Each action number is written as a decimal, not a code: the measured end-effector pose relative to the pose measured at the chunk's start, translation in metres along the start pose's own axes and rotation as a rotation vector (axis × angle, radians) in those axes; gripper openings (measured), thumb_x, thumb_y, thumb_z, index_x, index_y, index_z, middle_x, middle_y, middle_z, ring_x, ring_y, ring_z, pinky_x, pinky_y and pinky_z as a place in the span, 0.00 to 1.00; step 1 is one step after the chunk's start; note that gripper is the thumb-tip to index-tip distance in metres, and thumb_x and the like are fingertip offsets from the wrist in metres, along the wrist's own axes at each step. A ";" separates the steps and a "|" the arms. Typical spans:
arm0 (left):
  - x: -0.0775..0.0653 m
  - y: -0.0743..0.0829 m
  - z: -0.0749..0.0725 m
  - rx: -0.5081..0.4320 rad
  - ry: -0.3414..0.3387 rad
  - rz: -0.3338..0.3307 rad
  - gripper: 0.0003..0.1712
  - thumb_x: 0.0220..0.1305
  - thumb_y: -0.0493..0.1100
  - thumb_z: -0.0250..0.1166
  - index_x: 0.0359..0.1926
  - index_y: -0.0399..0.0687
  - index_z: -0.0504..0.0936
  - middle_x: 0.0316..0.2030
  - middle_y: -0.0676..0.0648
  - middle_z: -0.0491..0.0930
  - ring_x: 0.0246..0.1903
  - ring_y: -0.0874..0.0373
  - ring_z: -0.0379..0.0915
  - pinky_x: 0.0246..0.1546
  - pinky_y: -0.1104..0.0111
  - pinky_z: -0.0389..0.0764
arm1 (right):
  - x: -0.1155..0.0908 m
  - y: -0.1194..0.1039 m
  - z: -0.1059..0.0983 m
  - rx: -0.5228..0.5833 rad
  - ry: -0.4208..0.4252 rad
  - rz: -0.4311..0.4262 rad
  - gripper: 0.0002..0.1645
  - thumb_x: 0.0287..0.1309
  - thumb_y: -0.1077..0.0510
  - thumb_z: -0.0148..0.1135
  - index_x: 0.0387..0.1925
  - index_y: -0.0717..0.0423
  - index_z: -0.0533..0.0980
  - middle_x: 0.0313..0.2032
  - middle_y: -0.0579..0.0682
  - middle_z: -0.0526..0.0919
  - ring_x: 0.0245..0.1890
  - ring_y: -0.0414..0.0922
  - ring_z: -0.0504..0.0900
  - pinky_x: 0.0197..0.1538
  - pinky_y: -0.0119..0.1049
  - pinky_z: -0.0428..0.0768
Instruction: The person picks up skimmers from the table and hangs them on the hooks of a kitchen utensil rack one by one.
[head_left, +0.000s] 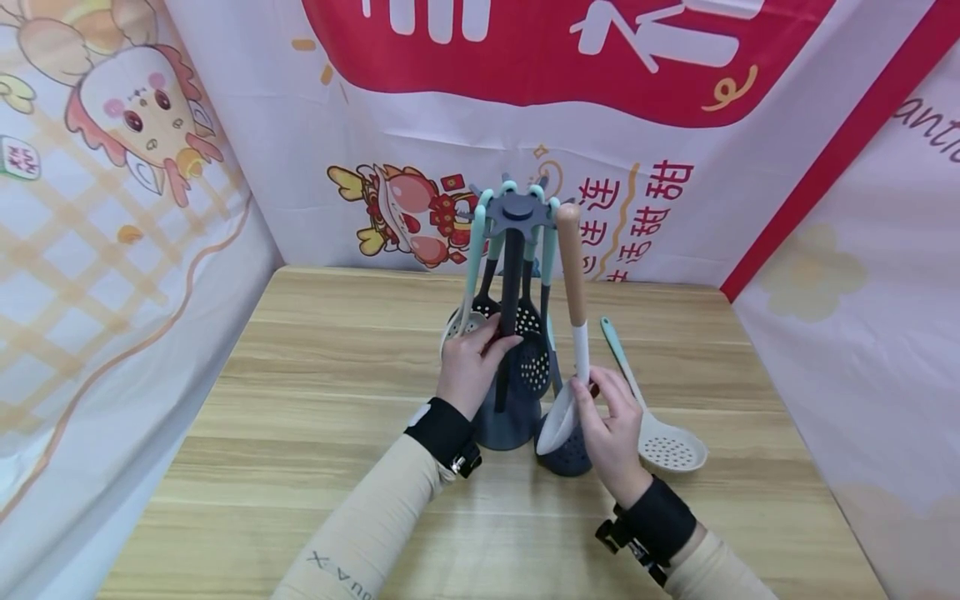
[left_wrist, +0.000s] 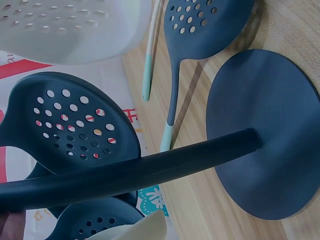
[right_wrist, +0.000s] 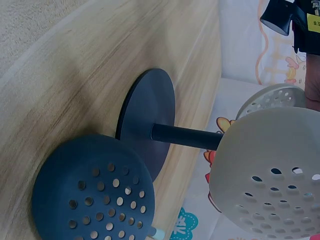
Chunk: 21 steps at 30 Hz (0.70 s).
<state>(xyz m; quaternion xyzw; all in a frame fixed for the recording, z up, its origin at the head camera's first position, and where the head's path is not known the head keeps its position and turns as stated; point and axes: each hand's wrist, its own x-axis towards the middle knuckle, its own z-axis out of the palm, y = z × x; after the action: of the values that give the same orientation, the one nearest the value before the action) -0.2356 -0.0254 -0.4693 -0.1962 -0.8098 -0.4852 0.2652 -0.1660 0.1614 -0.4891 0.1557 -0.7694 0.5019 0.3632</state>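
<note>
My left hand grips the dark pole of a utensil rack, whose round base stands on the table. From the rack's top hang several slotted utensils with mint handles, dark ones and a pale one. A white skimmer with a wooden handle is pinched at its neck in my right hand, handle up, just right of the rack. Its perforated bowl shows close up in the right wrist view, where my right hand is not visible.
On the wooden table, a dark skimmer lies against the rack's right side, below the held one. Farther right lies a pale skimmer with a mint handle. A printed cloth hangs behind the table.
</note>
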 end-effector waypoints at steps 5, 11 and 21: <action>-0.001 -0.002 0.001 0.007 0.007 0.013 0.19 0.63 0.45 0.68 0.51 0.37 0.85 0.37 0.41 0.89 0.32 0.54 0.86 0.32 0.64 0.85 | -0.002 0.001 0.003 -0.017 0.005 -0.018 0.11 0.52 0.78 0.65 0.38 0.70 0.82 0.35 0.62 0.83 0.35 0.35 0.75 0.39 0.19 0.73; 0.000 -0.001 0.000 0.014 -0.003 0.002 0.19 0.63 0.45 0.68 0.51 0.38 0.85 0.37 0.41 0.89 0.32 0.53 0.86 0.34 0.63 0.86 | -0.003 0.001 0.006 -0.029 0.000 -0.016 0.10 0.51 0.77 0.66 0.38 0.69 0.82 0.33 0.60 0.83 0.34 0.36 0.75 0.37 0.22 0.75; 0.000 -0.002 0.001 0.030 0.004 0.012 0.18 0.63 0.45 0.68 0.50 0.38 0.85 0.36 0.41 0.89 0.31 0.54 0.86 0.34 0.64 0.86 | -0.005 -0.003 0.012 -0.043 -0.042 0.023 0.11 0.54 0.73 0.67 0.41 0.65 0.83 0.35 0.55 0.83 0.34 0.37 0.75 0.37 0.23 0.76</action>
<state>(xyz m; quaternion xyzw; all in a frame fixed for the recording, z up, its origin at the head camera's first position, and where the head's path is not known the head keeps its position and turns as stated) -0.2367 -0.0256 -0.4707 -0.1960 -0.8153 -0.4718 0.2727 -0.1660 0.1493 -0.4934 0.1498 -0.7891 0.4860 0.3444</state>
